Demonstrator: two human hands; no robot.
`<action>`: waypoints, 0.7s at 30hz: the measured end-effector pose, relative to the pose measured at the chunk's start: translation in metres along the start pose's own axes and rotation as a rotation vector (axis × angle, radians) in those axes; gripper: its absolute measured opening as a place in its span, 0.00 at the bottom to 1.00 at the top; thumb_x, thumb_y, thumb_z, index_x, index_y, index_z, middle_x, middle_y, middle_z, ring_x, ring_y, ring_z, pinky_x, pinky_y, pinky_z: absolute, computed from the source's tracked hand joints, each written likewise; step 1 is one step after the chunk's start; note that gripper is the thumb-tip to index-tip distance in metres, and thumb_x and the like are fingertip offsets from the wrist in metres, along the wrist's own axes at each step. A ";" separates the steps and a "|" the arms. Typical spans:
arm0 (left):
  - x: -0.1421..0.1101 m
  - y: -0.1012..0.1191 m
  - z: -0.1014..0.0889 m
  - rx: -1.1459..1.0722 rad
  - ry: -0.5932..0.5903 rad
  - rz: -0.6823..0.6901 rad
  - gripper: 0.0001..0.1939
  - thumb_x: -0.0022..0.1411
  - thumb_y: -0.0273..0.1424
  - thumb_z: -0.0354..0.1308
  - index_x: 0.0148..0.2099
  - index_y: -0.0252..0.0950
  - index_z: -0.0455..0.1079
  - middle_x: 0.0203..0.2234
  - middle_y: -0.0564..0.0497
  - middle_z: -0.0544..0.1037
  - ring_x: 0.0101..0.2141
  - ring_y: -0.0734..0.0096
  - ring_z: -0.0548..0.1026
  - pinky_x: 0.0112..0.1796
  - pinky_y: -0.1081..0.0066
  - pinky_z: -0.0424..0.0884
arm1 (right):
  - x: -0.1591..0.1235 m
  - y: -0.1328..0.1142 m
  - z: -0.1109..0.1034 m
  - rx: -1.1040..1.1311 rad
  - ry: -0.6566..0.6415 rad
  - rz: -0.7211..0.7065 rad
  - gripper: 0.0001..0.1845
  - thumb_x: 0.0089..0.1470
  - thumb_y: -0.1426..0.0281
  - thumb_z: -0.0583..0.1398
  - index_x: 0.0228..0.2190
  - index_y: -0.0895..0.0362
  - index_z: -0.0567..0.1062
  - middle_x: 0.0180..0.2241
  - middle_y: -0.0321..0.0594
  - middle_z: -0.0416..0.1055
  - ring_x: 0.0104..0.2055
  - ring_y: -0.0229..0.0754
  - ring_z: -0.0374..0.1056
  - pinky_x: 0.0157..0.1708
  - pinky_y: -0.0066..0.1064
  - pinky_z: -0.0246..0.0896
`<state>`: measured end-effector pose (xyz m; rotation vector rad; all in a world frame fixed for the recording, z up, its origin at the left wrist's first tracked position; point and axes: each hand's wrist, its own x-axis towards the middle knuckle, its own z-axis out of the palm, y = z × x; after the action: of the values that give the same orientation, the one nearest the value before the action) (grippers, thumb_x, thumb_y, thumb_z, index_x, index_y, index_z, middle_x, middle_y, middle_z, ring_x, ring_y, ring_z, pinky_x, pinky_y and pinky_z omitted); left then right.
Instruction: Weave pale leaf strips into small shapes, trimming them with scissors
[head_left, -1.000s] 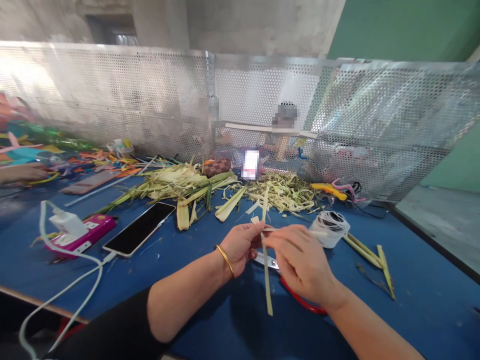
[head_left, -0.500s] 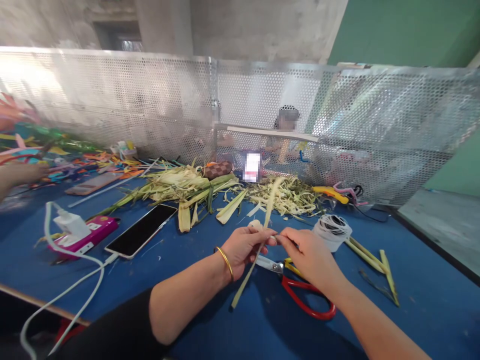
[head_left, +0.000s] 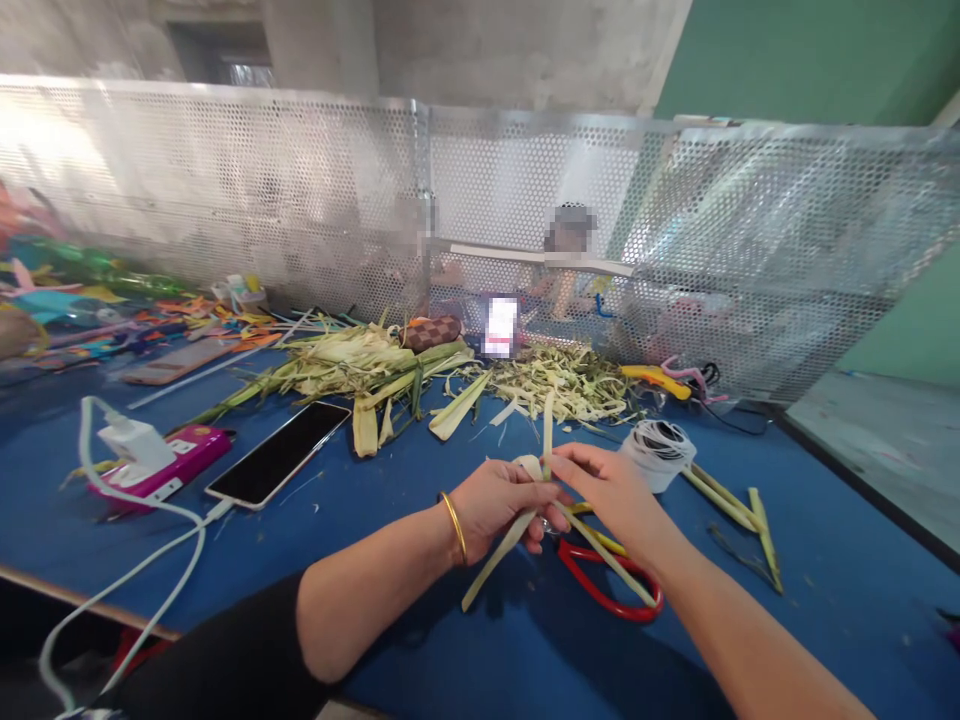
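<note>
My left hand [head_left: 499, 502], with a gold bangle [head_left: 454, 528] at its wrist, pinches crossing pale green dried-leaf strips [head_left: 496, 560]. One strip points down to the left, another down to the right, and a short one stands up. My right hand [head_left: 621, 492] meets the left at the crossing, its fingertips closed at the upright strip's base. A pale rounded piece shows behind the left thumb; its kind is unclear. Beneath the hands lie scissors with a red handle [head_left: 611, 606], partly hidden. Behind my right hand sits a white roll of cord or wire [head_left: 660, 455].
Husk-like leaves [head_left: 352, 362] and shredded strips [head_left: 562, 385] lie at the back before a perforated metal screen [head_left: 337, 190]. To the left are a phone [head_left: 279, 455], a purple power strip [head_left: 176, 465] and a cable. Another person's hand [head_left: 16, 332] is at far left.
The single long strip now shows as crossing strips, one pointing down to the right over the scissors. My right fingers moved up to the upright strip. The view shifted slightly.
</note>
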<state>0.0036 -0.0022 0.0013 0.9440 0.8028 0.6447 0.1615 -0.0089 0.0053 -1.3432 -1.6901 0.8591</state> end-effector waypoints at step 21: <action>-0.001 -0.002 0.008 0.146 0.052 -0.020 0.11 0.59 0.28 0.55 0.25 0.31 0.71 0.17 0.53 0.74 0.11 0.83 0.63 0.13 0.80 0.60 | -0.006 -0.002 0.003 -0.547 0.234 -0.412 0.16 0.56 0.59 0.56 0.25 0.55 0.77 0.30 0.41 0.70 0.34 0.43 0.65 0.32 0.33 0.58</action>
<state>0.0103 -0.0075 0.0024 1.0535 0.9142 0.6018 0.1585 -0.0151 0.0042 -1.2967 -1.9871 -0.0057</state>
